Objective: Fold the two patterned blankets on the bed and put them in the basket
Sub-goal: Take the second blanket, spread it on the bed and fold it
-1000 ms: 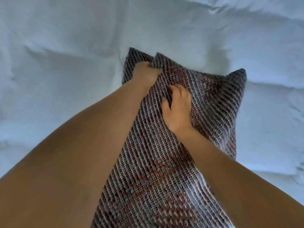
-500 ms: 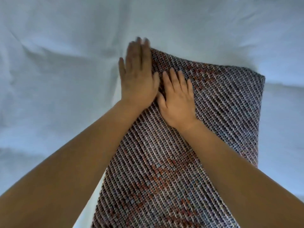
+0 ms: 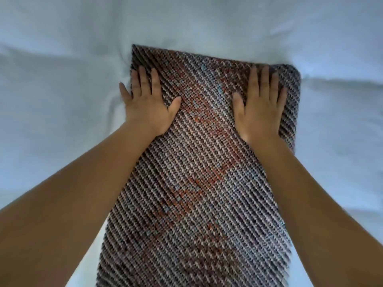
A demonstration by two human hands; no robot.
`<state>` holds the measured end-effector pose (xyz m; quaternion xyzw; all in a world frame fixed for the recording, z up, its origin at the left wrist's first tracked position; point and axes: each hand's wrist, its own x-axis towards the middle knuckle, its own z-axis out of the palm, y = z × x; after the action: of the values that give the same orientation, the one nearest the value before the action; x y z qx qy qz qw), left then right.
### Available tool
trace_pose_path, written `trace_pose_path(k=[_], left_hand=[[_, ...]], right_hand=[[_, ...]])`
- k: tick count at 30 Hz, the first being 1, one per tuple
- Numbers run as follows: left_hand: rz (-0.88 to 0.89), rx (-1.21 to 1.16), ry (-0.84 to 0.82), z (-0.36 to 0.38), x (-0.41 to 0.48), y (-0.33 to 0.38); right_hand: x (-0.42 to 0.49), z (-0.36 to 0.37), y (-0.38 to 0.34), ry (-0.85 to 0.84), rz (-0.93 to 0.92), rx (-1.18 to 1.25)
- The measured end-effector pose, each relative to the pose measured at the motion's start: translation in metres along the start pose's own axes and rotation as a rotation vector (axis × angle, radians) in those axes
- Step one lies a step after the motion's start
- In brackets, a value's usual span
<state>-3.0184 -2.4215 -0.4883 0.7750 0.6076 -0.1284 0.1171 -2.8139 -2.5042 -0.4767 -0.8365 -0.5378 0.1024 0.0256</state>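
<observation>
On white bed sheet [image 3: 62, 100]: patterned blanket [image 3: 199, 183], folded into a long strip, lying flat. Left hand [image 3: 149, 104] flat on far left corner, fingers straight; right hand [image 3: 261, 108] likewise near far right edge, well apart.

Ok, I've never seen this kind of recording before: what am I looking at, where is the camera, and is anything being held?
There is no machine here. A person works with two bare hands, and the only camera sits on their head, looking forward and down along their arms. A woven blanket with dark, pale and rust-red diagonal stripes, apparently folded into a long strip, lies on a white bed sheet. The left hand lies flat at the blanket's left edge, with its little finger over the sheet. The right hand lies flat near the right edge. The fingers are straight, so nothing is gripped; the hands only press on the cloth. No second blanket or basket shows.
</observation>
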Motion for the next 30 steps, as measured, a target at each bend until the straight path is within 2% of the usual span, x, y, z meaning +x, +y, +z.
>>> trace_pose_path(k=[3, 4, 6, 7, 9, 12, 16, 18, 20, 22, 25, 27, 30], left_hand=[[0.154, -0.100, 0.227, -0.001, -0.051, 0.010], [0.219, -0.133, 0.239, 0.009, -0.081, 0.013], [0.264, -0.117, 0.110, 0.034, -0.139, 0.008], [0.221, -0.093, 0.023, 0.045, -0.158, 0.000], [0.071, -0.092, -0.081, 0.062, -0.171, -0.016], [-0.018, -0.093, -0.096, 0.066, -0.163, -0.019], [0.057, -0.091, -0.018, 0.048, -0.180, -0.002], [0.238, -0.078, 0.053, 0.049, -0.212, 0.008], [0.361, -0.051, 0.043, 0.063, -0.250, 0.004], [0.336, -0.027, -0.050, 0.081, -0.279, -0.017], [0.239, -0.014, -0.145, 0.099, -0.302, -0.049], [0.219, -0.031, -0.163, 0.100, -0.304, -0.054], [0.218, -0.086, -0.125, 0.093, -0.296, -0.050]], right_hand=[[-0.072, 0.001, -0.034, 0.029, -0.154, 0.155], [-0.105, 0.008, -0.041, -0.020, -0.243, 0.152], [-0.157, 0.019, -0.033, -0.111, -0.358, 0.020], [-0.170, 0.024, -0.020, -0.152, -0.344, -0.042], [-0.178, 0.031, 0.012, -0.196, -0.202, -0.072], [-0.174, 0.033, 0.034, -0.236, -0.030, -0.081], [-0.182, 0.027, 0.011, -0.219, -0.004, -0.030], [-0.204, 0.023, -0.008, -0.171, -0.105, 0.045], [-0.243, 0.030, -0.019, -0.148, -0.258, 0.050], [-0.283, 0.036, -0.012, -0.198, -0.244, -0.012], [-0.324, 0.042, 0.011, -0.286, -0.049, -0.084], [-0.332, 0.042, 0.014, -0.326, 0.019, -0.060], [-0.322, 0.038, 0.008, -0.324, 0.021, 0.018]])
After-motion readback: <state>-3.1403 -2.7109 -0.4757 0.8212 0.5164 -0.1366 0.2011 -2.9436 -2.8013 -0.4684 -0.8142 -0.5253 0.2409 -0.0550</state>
